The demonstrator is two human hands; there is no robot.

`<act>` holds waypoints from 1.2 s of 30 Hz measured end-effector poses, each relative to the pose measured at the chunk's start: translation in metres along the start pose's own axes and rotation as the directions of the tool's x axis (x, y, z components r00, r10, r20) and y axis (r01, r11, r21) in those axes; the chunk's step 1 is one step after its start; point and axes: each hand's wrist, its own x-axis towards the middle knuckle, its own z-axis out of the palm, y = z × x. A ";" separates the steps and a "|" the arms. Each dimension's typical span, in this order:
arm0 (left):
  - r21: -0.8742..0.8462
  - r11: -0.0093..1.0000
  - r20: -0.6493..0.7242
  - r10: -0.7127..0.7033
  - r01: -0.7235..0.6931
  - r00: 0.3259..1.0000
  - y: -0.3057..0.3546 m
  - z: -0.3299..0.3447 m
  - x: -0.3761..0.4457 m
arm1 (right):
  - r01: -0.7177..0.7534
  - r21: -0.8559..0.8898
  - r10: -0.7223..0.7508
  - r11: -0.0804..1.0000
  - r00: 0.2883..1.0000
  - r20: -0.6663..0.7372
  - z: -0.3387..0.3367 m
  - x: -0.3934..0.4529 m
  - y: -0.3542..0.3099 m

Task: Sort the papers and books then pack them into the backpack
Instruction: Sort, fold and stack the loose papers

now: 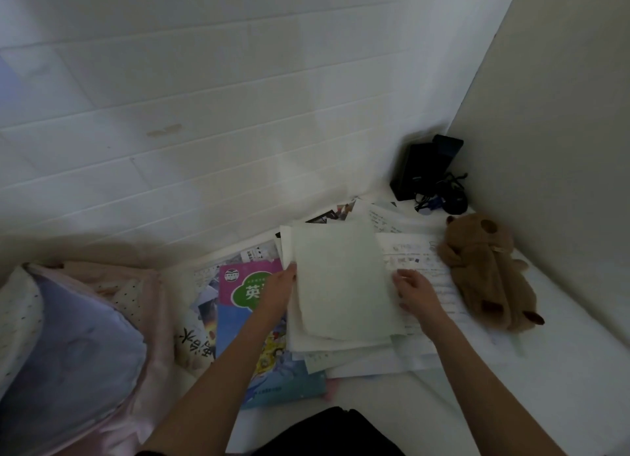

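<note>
Left hand: at the left edge of the blank top sheet, fingers extended along that edge, thumb side against the paper. It appears to be pinching or steadying the sheet's margin; how far the fingers curl under the sheet cannot be told. Likely purpose: squaring the loose sheets into one stack.

Right hand: at the right edge of the same sheet, fingers spread and nearly flat, pressing on the printed pages that lie beside it. It grips nothing visible. The two hands bracket the sheet from either side, which suits gathering and aligning.

Paper stack: white sheets under the top one, fanned unevenly, corners showing at the near side. Not yet trued up.

Books: coloured covers, one magenta with a green emblem, overlapped to the left of the stack, partly beneath the left forearm. Set apart from the papers, so the sorting looks to be underway.

Further papers: handwritten pages and photo prints, far of the stack, still scattered.

Plush bear: brown, lying to the right, touching the printed pages.

Black device with cables: far right corner, against the wall.

Pink and lilac fabric item: near left; possibly the backpack, but this cannot be told.

Packing: judged not yet begun.
</note>
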 end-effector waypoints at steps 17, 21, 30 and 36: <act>-0.330 0.934 0.157 -0.091 0.139 0.983 -0.002 0.004 -0.007 | 0.153 -0.318 -0.185 0.935 0.980 -0.070 0.019 -0.004 -0.031; -0.302 0.927 0.229 -0.157 0.223 0.961 0.002 0.003 -0.014 | 0.227 -0.598 -0.040 0.769 0.950 0.310 0.037 -0.012 0.008; -0.015 0.995 -0.124 0.100 -0.102 0.987 -0.020 -0.006 0.006 | -0.295 -0.648 0.076 0.702 0.936 -0.344 -0.014 -0.016 0.063; 0.011 0.998 -0.123 0.069 -0.068 0.990 -0.024 -0.009 0.006 | -0.354 -0.610 0.098 0.709 0.906 -0.412 -0.030 -0.006 0.067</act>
